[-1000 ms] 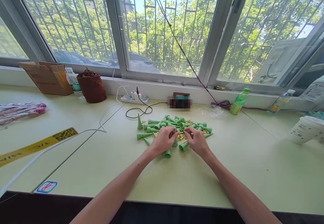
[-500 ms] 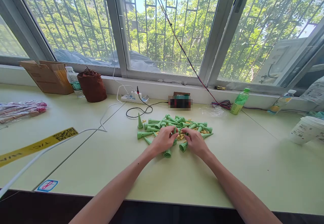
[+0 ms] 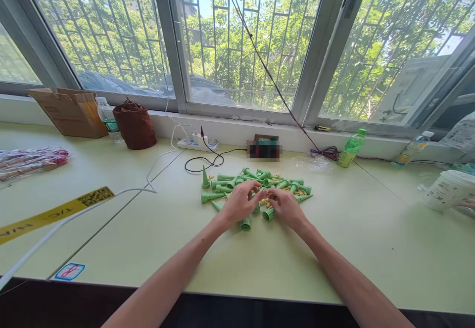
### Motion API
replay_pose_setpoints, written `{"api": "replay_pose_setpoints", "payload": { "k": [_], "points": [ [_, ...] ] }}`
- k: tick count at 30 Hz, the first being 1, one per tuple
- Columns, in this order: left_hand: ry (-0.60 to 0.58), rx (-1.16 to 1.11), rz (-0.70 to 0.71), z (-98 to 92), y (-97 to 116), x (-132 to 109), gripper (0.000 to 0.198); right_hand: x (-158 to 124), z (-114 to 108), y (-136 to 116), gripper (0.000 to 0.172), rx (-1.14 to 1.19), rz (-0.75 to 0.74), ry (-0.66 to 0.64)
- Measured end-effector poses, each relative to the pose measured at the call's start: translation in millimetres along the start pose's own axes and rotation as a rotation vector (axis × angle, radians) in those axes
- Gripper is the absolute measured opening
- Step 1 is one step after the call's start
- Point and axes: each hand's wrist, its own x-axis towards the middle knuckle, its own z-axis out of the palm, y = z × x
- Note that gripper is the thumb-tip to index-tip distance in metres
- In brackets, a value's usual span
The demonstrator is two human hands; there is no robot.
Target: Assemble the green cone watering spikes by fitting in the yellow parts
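A loose pile of green plastic cone-shaped spikes (image 3: pixel 223 189) with ribbed caps lies in front of me, with small yellow pieces (image 3: pixel 264 202) scattered among them. My left hand (image 3: pixel 242 201) is at the pile's near side, fingers curled toward the thumb around a green spike whose cap (image 3: pixel 256 209) shows below them. Close to it on the right, my right hand (image 3: pixel 286 206) has its thumb and fingertips pinched together; whatever they hold is too small to make out. Two open-ended caps (image 3: pixel 245 225) face me near the hands. One spike (image 3: pixel 205 178) stands upright at the pile's left.
Behind the pile are a power strip (image 3: pixel 196 144), a black cable (image 3: pixel 204 164) and a blurred box (image 3: pixel 264 148). A green bottle (image 3: pixel 351 149) and a white cup (image 3: pixel 447 191) stand to the right. Leftward are a brown pouch (image 3: pixel 134 125), a cardboard box (image 3: pixel 72 113) and a white cable (image 3: pixel 126 191).
My left fingers have shifted slightly, and the green tip seen between them before is now mostly hidden. My right fingertips have moved a little closer to the left hand.
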Motion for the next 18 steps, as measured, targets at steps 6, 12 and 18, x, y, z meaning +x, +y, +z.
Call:
{"api": "replay_pose_setpoints", "payload": {
  "k": [6, 12, 18],
  "points": [
    [-0.022, 0.025, 0.010, 0.7, 0.6, -0.8, 0.041, 0.5, -0.8, 1.1, 0.022, 0.018, 0.026, -0.016],
    [-0.026, 0.027, 0.009, 1.2, 0.6, -0.7, 0.041, 0.1, -1.2, -3.6, 0.017, 0.003, 0.032, -0.018],
    [-0.038, 0.041, 0.013, 0.8, 2.6, -1.8, 0.037, 0.3, -0.1, -3.8, 0.017, 0.003, 0.048, -0.018]
  ]
}}
